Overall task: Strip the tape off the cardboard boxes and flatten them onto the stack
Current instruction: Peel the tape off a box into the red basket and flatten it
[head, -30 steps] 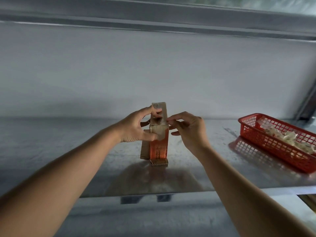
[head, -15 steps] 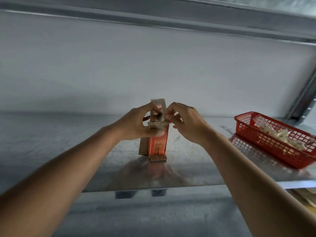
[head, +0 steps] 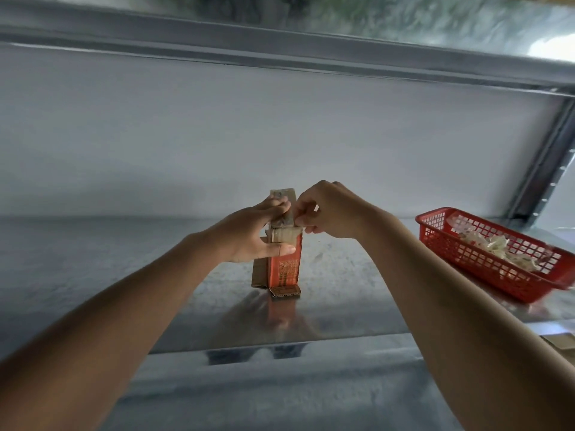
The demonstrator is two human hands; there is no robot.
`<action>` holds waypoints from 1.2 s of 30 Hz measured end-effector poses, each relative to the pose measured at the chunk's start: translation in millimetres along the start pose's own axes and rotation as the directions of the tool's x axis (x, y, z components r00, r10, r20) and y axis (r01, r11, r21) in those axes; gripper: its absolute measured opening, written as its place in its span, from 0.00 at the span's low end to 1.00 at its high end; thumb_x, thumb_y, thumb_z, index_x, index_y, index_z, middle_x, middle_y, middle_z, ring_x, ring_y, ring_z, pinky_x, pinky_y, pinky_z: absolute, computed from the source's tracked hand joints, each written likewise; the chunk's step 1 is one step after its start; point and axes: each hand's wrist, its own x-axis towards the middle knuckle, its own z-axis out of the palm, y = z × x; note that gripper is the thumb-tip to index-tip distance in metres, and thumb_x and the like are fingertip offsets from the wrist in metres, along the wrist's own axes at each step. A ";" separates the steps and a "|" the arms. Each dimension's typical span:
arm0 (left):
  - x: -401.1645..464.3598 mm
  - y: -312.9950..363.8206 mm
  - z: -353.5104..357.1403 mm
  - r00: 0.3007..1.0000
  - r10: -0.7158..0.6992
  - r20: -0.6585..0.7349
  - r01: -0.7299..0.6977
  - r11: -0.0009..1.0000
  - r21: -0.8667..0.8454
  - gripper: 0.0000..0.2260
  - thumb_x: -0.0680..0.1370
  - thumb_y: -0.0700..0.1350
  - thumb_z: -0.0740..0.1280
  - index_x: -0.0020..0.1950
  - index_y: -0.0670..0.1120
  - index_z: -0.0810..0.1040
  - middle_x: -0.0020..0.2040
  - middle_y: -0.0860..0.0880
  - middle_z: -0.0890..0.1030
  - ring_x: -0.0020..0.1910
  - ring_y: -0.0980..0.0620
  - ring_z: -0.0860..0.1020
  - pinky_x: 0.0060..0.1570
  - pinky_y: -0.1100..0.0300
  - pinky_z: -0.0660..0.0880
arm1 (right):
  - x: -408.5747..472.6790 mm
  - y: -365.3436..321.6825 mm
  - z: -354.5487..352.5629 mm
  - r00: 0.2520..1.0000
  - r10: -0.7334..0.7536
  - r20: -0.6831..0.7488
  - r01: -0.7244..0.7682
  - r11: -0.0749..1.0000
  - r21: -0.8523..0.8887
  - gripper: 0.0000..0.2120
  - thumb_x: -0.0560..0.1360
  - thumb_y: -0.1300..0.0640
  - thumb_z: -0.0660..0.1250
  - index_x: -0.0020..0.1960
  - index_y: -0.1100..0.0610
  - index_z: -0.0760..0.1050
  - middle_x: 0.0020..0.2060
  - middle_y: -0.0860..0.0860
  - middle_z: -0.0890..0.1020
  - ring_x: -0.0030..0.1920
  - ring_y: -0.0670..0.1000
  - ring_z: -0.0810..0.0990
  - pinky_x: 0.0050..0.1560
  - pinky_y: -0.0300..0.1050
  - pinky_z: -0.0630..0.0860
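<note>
A small orange-printed cardboard box [head: 286, 269] stands upright on the steel table [head: 93, 275], its brown top flap raised and a bottom flap folded out toward me. My left hand [head: 252, 234] grips the box's upper part, thumb across the front and fingers on the raised flap. My right hand [head: 326, 213] pinches at the tape [head: 284, 234] by the top right corner of the box. The pinched tape end itself is hidden by my fingers.
A red plastic basket [head: 485, 269] holding crumpled tape scraps sits at the right end of the table. A grey wall stands behind, a metal shelf edge runs overhead, and a bit of brown cardboard [head: 560, 342] shows at the lower right.
My right hand rose and closed in on the box's top corner, and the pale tape patch on the front has bunched up. The view shifted slightly left.
</note>
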 end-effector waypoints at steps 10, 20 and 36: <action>3.6 -3.2 4.2 1.000 0.002 0.010 -0.001 0.999 -0.038 0.46 0.75 0.66 0.70 0.85 0.57 0.49 0.84 0.58 0.47 0.82 0.57 0.51 0.77 0.58 0.51 | 5.6 -14.0 0.2 0.990 0.074 0.119 -0.049 0.979 -0.198 0.11 0.83 0.62 0.60 0.46 0.54 0.78 0.43 0.53 0.83 0.44 0.53 0.84 0.39 0.43 0.75; 3.7 -6.0 6.4 1.000 -0.007 -0.016 0.006 0.996 -0.084 0.45 0.75 0.64 0.73 0.85 0.57 0.53 0.84 0.60 0.50 0.82 0.56 0.55 0.71 0.64 0.54 | -7.8 -0.1 23.3 0.996 0.033 -0.084 -0.038 0.997 -0.064 0.06 0.83 0.63 0.60 0.51 0.58 0.75 0.44 0.50 0.80 0.45 0.49 0.80 0.40 0.43 0.74; 24.3 13.4 26.4 0.964 -0.029 -0.264 0.042 0.998 0.044 0.33 0.58 0.78 0.67 0.56 0.61 0.77 0.53 0.62 0.73 0.62 0.53 0.69 0.66 0.58 0.66 | -35.4 -17.3 39.1 0.900 0.001 -0.435 -0.032 0.997 -0.064 0.10 0.73 0.41 0.72 0.46 0.45 0.85 0.46 0.42 0.83 0.50 0.47 0.80 0.44 0.47 0.79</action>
